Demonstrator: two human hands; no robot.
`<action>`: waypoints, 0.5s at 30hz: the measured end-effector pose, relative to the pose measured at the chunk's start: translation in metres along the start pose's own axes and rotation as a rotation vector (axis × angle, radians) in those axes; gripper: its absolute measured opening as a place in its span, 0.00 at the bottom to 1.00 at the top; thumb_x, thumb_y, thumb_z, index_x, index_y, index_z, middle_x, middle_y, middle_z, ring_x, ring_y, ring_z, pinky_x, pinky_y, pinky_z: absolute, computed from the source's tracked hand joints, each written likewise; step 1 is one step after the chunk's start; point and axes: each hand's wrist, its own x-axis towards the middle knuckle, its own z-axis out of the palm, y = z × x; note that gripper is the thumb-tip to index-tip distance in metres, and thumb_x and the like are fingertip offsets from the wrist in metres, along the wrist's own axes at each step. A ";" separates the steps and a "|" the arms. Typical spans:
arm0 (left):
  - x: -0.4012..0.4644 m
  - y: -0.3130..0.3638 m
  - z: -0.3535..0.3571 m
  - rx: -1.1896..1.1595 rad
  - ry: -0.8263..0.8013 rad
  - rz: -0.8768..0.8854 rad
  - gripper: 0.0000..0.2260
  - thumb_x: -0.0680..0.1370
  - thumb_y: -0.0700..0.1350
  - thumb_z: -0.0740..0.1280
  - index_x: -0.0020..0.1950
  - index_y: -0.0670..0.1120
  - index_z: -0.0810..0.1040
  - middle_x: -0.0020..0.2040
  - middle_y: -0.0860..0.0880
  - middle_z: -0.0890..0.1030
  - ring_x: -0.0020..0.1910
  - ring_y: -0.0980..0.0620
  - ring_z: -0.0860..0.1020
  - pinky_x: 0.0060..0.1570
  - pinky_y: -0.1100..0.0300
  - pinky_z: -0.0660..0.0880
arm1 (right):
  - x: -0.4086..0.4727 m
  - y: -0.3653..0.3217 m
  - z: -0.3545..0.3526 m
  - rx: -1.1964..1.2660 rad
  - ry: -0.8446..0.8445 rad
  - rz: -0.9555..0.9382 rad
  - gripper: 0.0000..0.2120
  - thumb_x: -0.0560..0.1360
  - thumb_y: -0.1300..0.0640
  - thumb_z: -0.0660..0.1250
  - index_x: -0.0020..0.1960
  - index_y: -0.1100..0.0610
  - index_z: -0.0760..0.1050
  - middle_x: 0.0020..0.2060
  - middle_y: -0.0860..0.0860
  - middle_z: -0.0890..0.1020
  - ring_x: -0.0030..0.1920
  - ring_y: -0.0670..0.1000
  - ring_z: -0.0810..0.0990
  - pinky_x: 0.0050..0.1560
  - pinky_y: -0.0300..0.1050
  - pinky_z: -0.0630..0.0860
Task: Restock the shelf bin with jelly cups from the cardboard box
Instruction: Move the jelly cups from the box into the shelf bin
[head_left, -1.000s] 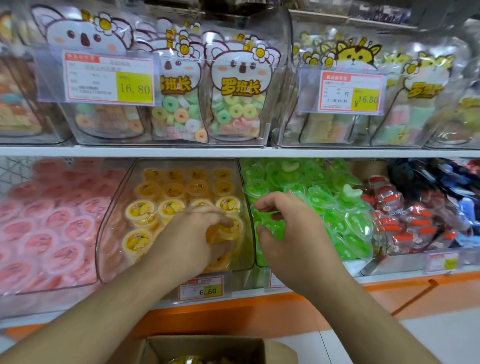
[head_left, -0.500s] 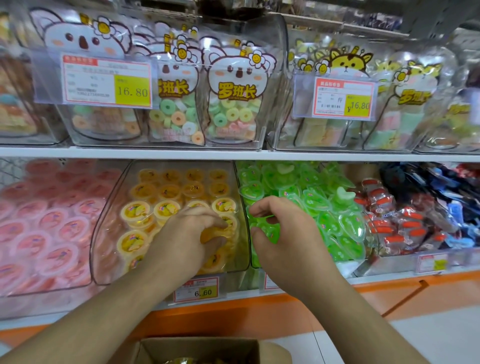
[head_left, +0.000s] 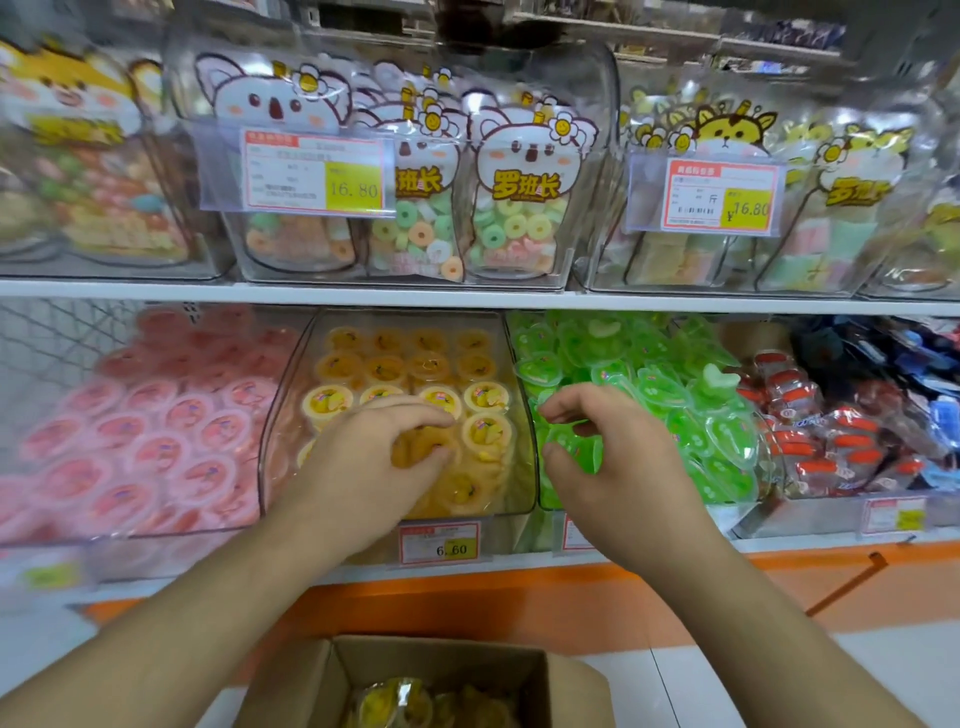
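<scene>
While both hands worked at the front of the lower shelf, the scene read from left to right as follows.

Pink cups: a clear bin of pink-lidded jelly cups sat at far left, untouched.

Shelf bin: the clear shelf bin of yellow jelly cups stood at centre, rows filled to the back.

Left hand: the left hand reached into that bin, fingers and thumb curled around one orange-yellow cup near the front.

Right hand: the right hand hovered just beside, at the neighbouring bin of green heart-shaped jellies; its fingers were curled and seemed to pinch a green piece, though I could not tell for sure.

Cardboard box: the cardboard box sat open below, more yellow cups visible inside.

Handling: the cups looked light, thin-walled plastic with a film lid, likely slippery and dentable; best held by the rim or sides, not pressed on the lid.

Change: compared with half a second before, both hands were in nearly the same pose; the view had tilted down, showing more of the box.
</scene>
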 end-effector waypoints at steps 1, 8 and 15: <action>-0.006 0.001 -0.004 -0.021 0.002 -0.026 0.12 0.76 0.56 0.73 0.59 0.61 0.84 0.57 0.66 0.81 0.54 0.68 0.77 0.55 0.67 0.74 | -0.003 -0.003 0.000 0.009 0.002 -0.020 0.11 0.76 0.58 0.73 0.57 0.50 0.79 0.52 0.43 0.80 0.53 0.40 0.76 0.54 0.29 0.71; -0.099 0.009 -0.023 -0.329 -0.031 -0.122 0.11 0.80 0.41 0.72 0.49 0.58 0.86 0.47 0.59 0.85 0.49 0.56 0.83 0.46 0.63 0.78 | -0.043 -0.039 0.021 0.172 -0.157 -0.122 0.09 0.74 0.65 0.69 0.50 0.53 0.81 0.45 0.46 0.83 0.46 0.46 0.82 0.44 0.44 0.78; -0.207 -0.089 0.012 -0.179 -0.274 -0.448 0.13 0.81 0.41 0.69 0.57 0.61 0.83 0.55 0.61 0.84 0.54 0.63 0.80 0.54 0.61 0.75 | -0.111 -0.034 0.115 -0.021 -0.705 -0.078 0.08 0.75 0.56 0.69 0.53 0.51 0.79 0.47 0.47 0.81 0.46 0.47 0.78 0.49 0.44 0.77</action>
